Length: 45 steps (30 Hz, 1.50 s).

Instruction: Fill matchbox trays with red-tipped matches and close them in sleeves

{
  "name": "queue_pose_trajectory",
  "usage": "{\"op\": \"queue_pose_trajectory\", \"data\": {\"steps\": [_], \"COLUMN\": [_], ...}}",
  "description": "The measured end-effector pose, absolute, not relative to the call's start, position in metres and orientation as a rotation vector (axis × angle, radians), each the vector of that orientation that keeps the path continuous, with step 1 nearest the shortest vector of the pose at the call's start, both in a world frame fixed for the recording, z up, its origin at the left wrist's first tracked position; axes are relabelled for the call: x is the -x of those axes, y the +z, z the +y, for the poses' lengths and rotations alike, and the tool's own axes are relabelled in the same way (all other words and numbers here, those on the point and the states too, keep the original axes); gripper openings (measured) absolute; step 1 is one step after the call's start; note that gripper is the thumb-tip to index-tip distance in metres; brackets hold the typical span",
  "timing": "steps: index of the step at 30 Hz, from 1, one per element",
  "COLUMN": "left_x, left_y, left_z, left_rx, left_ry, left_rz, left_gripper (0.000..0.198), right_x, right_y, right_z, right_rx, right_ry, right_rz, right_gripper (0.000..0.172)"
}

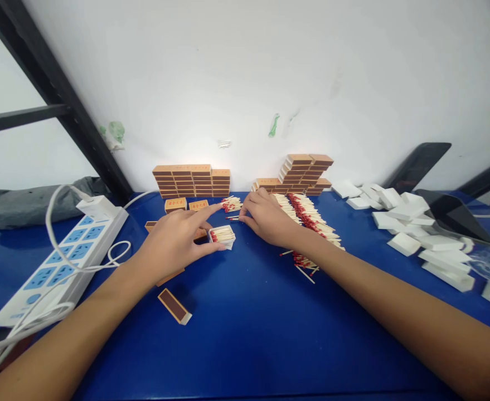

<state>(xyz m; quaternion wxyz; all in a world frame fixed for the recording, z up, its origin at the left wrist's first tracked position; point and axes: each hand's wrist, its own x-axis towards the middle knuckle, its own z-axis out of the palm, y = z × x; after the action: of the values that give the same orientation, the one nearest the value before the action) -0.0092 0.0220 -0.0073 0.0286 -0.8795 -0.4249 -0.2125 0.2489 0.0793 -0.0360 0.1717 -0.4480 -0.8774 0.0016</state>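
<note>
My left hand (178,234) grips a small white matchbox tray (223,236) filled with red-tipped matches, thumb at its near side. Its index finger stretches out to a little pile of matches (230,204) beyond the tray. Just right of that pile, my right hand (265,217) pinches a match or two (233,218) by the plain ends, red heads pointing left. Behind and beside my right wrist lie long rows of matches (311,217). Matchbox sleeves lie partly hidden around my left hand, and one brown matchbox (174,306) rests nearer me.
Stacked matchboxes (190,181) stand against the wall at left, with a stepped stack (305,174) farther right. Many white empty-looking trays (412,214) are heaped at right beside a black dustpan-like object (454,214). A white power strip (64,259) with loose cables lies at left on the blue table (261,334).
</note>
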Motion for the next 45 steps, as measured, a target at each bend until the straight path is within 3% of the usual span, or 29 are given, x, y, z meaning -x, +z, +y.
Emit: {"op": "queue_pose_trajectory", "data": {"steps": [12,45], "left_x": [0.011,0.010], "left_y": [-0.011,-0.008], "left_z": [0.025,0.021], "left_rx": [2.715,2.798], "left_ry": [-0.660,-0.716], "left_rz": [-1.265,-1.262], "left_gripper": [0.078,0.079], "right_x": [-0.240,-0.236], "right_y": [-0.012,-0.012], "right_z": [0.044,0.037], "right_rx": [0.775,0.832], "right_ry": [0.215,0.315], "right_rz": [-2.518,-2.423], "right_gripper": [0.010,0.007]}}
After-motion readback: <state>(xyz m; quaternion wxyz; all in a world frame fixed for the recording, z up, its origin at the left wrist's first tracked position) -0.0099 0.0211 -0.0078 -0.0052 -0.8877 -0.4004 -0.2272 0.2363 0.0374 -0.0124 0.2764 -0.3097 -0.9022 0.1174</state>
